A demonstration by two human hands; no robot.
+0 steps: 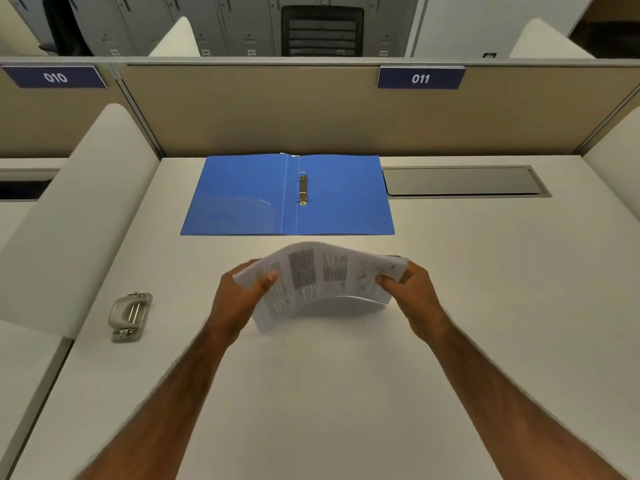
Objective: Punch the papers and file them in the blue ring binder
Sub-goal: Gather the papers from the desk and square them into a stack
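punch [131, 316] sits at far left of desk [346, 393], grey metal, untouched, well apart from everything else; long axis runs roughly toward and away from the wearer. judging from this, no sheet is punched yet.

left hand [242, 299] grips the left edge of the papers [311, 282], thumb on top, fingers curled under and hidden. closed firmly on the stack.

papers held above the desk, between both hands, just in front of the binder's near edge. stack bows upward in the middle, a shadow under it. long axis runs left to right; print is blurred, so which way the text heads i cannot tell.

blue ring binder [242, 199] lies open and flat beyond the papers, spine and ring mechanism [303, 189] running toward and away from the wearer. whether the rings are open cannot be told at this size.

right hand [412, 292] pinches the right edge, thumb on top, fingers wrapped under; closed on the stack.

risks, as judgement:
- bowed stack may let sheets slide against each other, so edges go uneven and holes land out of line.
- stack may be too thick for one punch stroke; jam or partial holes.
- punching the wrong edge would leave holes that do not meet the rings, since stack and spine now lie crosswise.
- if rings are shut, forcing sheets on could tear them.
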